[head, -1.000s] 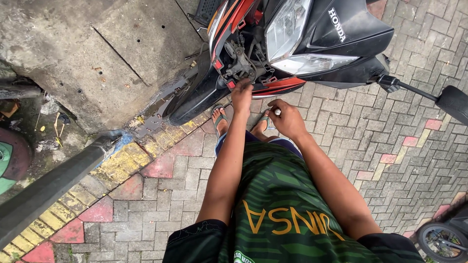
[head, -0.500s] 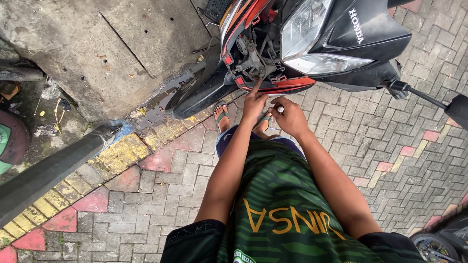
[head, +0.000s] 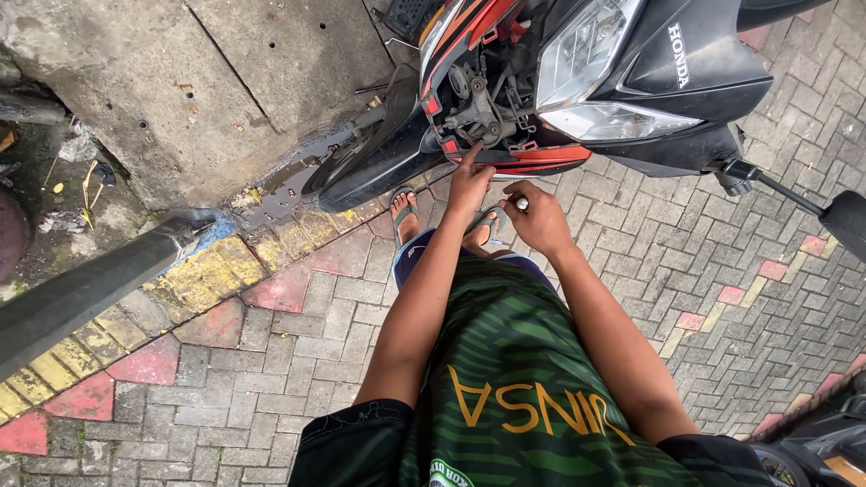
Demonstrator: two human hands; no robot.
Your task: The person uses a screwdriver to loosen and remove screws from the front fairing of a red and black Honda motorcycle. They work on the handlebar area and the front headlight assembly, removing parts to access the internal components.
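A black and red scooter (head: 631,81) stands in front of me with its side panel off, baring metal parts (head: 478,104) near the front. My left hand (head: 469,180) reaches up to these parts, its index finger touching them. My right hand (head: 538,216) is closed around a small silvery piece, perhaps a bolt (head: 521,204), just below the scooter's red lower edge (head: 541,155). Both of my feet in sandals (head: 406,216) rest on the paving under my arms.
Grey brick paving (head: 271,397) with red and yellow kerb blocks (head: 212,275) runs to the left. A cracked concrete slab (head: 225,81) lies behind the kerb, with a dark pole (head: 90,289) across it. The scooter's mirror (head: 843,221) juts out at right. Another wheel (head: 794,460) shows at bottom right.
The view has shifted closer to the scooter. My left hand has risen from the red lower edge to the bared metal parts. My right hand stays shut below.
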